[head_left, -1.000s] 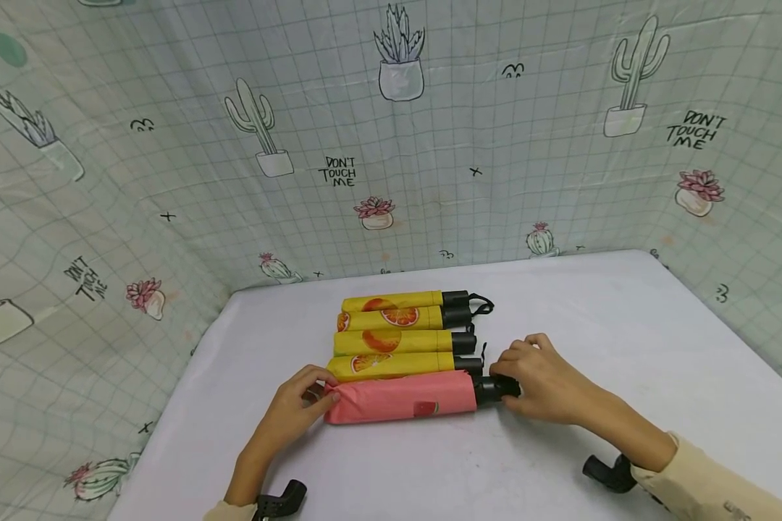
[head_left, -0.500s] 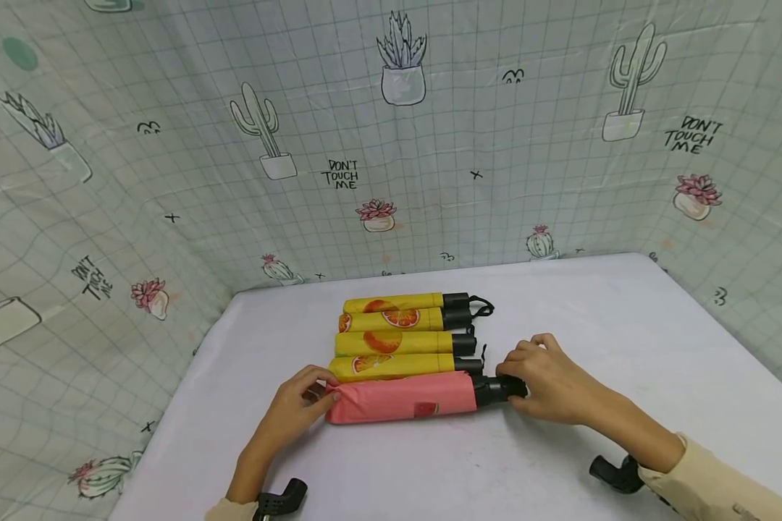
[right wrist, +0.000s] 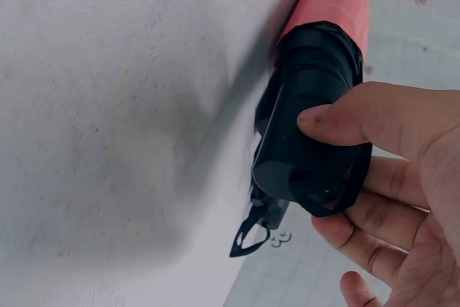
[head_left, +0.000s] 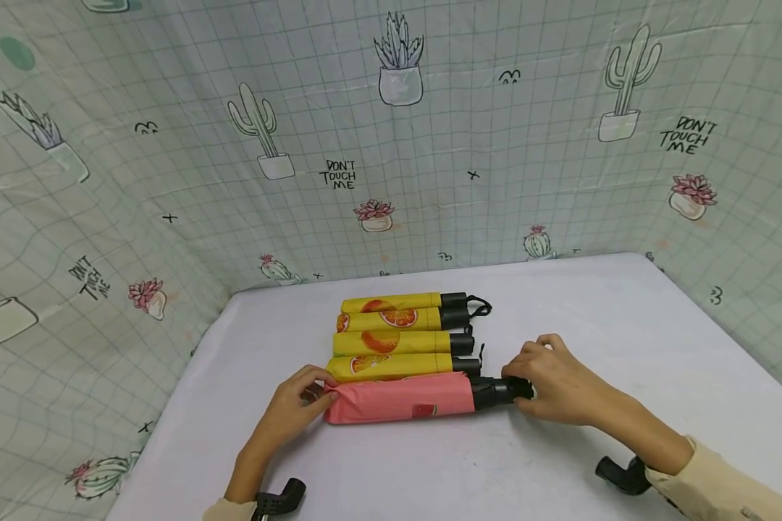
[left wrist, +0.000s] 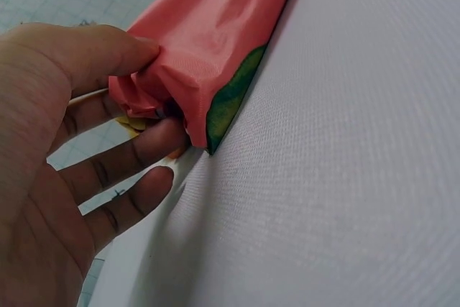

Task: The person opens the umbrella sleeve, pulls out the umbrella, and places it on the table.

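A folded umbrella in a pink sleeve [head_left: 397,399] with a watermelon print lies crosswise on the table. My left hand [head_left: 293,404] pinches the closed end of the sleeve; in the left wrist view the thumb presses the bunched pink cloth [left wrist: 198,41] against the fingers. At the other end my right hand [head_left: 557,383] grips the black umbrella handle [right wrist: 305,131], thumb on one side and fingers behind it. A stretch of dark umbrella [head_left: 485,393] shows between the sleeve's mouth and the handle. A black wrist strap [right wrist: 352,188] loops by the right fingers.
Behind the pink sleeve, several umbrellas in yellow sleeves [head_left: 391,343] with orange prints lie side by side, black handles to the right. The nearest one sits close against the pink sleeve. A patterned cloth backdrop [head_left: 430,145] rises behind the white table [head_left: 430,470].
My right hand has moved a little to the right with the handle, and more of the dark umbrella shows outside the pink sleeve. The left hand stays at the sleeve's end.
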`<state>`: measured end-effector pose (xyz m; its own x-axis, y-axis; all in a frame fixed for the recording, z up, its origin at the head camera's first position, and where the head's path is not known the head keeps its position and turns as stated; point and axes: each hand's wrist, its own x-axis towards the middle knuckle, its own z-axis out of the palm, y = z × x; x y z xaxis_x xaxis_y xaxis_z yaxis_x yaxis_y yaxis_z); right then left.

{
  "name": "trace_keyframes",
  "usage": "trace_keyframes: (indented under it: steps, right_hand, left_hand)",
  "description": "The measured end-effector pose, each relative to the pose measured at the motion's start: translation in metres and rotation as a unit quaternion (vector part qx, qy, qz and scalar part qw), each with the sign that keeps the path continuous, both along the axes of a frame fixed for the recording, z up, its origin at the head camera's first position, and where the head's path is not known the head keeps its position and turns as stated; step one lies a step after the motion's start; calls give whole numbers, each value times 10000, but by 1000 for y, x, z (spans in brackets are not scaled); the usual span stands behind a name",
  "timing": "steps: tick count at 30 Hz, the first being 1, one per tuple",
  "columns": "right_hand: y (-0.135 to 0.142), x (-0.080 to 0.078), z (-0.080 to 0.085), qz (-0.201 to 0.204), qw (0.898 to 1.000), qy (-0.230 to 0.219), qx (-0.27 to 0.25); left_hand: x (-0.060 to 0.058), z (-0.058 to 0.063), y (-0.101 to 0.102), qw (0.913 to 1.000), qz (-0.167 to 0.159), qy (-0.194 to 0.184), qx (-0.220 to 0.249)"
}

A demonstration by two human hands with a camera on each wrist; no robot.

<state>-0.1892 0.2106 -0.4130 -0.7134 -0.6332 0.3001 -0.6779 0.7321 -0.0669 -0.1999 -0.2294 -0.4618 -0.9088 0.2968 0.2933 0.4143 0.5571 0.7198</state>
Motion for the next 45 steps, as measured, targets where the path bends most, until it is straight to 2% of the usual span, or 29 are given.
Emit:
trace_keyframes:
  steps: [11, 22, 32, 45]
  right_hand:
    - [8, 2, 0, -54, 10000, -28, 12]
    - [13, 5, 1, -149, 9998, -10, 91]
    - [20, 7, 3, -280, 9994, -183, 91]
    - [30, 8, 2, -262, 9995, -145, 32]
  left_hand:
    - [0, -3, 0, 10000, 8, 43, -15]
    - [0, 0, 1, 10000, -44, 21, 16]
    - [-1, -1, 0, 10000, -10, 40, -30]
    - [-2, -2, 0, 10000, -11, 93, -33]
